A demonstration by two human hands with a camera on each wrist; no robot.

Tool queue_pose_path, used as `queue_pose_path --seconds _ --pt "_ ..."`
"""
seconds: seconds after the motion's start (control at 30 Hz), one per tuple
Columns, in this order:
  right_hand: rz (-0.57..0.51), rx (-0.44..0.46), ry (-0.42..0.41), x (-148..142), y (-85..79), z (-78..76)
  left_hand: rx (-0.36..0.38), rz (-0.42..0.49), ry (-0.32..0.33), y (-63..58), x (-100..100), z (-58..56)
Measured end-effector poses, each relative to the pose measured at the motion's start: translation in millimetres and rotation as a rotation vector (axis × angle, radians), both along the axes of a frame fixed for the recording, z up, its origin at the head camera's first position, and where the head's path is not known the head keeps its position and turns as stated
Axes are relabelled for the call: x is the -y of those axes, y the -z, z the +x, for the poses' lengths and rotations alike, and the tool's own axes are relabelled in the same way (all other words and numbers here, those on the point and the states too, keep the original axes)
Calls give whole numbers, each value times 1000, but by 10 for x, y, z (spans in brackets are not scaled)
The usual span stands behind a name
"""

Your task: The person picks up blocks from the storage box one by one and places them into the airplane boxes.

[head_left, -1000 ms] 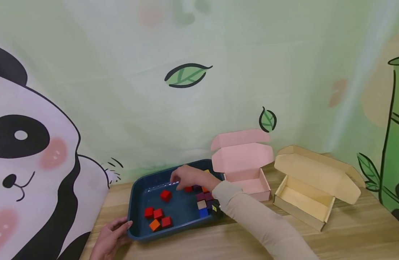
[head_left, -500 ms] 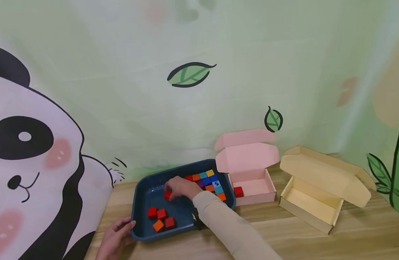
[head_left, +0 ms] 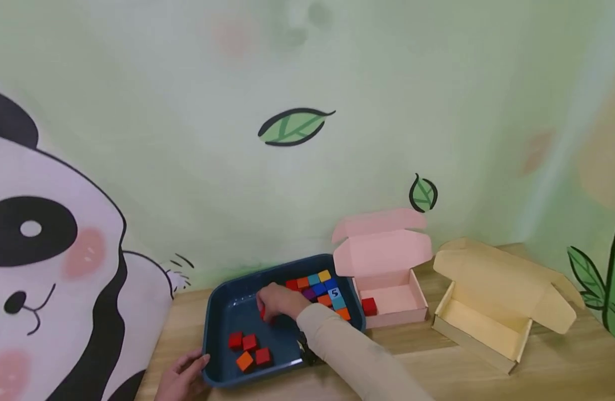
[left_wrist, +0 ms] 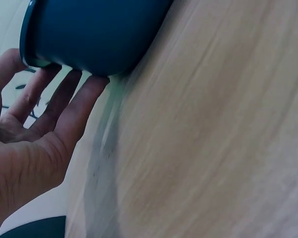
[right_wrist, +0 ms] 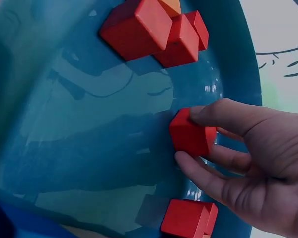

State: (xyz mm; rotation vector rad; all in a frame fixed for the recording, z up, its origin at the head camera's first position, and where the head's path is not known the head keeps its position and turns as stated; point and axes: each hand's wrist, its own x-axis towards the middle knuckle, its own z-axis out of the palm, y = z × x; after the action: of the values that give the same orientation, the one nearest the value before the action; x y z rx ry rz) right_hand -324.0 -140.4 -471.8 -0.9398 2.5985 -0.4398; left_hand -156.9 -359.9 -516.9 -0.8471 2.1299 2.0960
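Note:
My right hand (head_left: 281, 301) reaches into the dark blue tray (head_left: 227, 380) and pinches a red cube (right_wrist: 189, 133) between thumb and fingers, close to the tray's floor. In the right wrist view, other red cubes (right_wrist: 139, 29) lie on both sides of that hand. My left hand (head_left: 181, 379) touches the tray's near left corner from outside. In the left wrist view its fairly straight fingers (left_wrist: 84, 106) rest against the outer wall and rim. An orange cube (head_left: 245, 362) sits with several red cubes in the tray's near left part.
Cubes of several colours, one marked 5 (head_left: 335, 293), are packed in the tray's right part. Right of the tray stands an open pink box (head_left: 395, 319) with one red cube (head_left: 369, 306) inside. Farther right is an open tan cardboard box (head_left: 475, 345). A printed cloth hangs behind.
My right hand moved from above the tray down to the single red cube and took hold of it. The left hand stays at the tray's corner. The view shifted slightly.

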Motion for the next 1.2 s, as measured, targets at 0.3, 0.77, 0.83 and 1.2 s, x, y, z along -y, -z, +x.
queue_pose_path --seconds 0.3,0.77,0.83,1.2 --pt "-27 -3 -74 -135 -278 28 -102 58 -18 36 -23 74" --pt "-155 -69 -80 -910 -653 146 -5 81 19 -2 21 66" --pt "-153 -72 -86 -965 -672 140 17 70 27 -12 35 74" --pt "-163 -100 -85 -1288 -792 137 28 43 60 -5 18 43"
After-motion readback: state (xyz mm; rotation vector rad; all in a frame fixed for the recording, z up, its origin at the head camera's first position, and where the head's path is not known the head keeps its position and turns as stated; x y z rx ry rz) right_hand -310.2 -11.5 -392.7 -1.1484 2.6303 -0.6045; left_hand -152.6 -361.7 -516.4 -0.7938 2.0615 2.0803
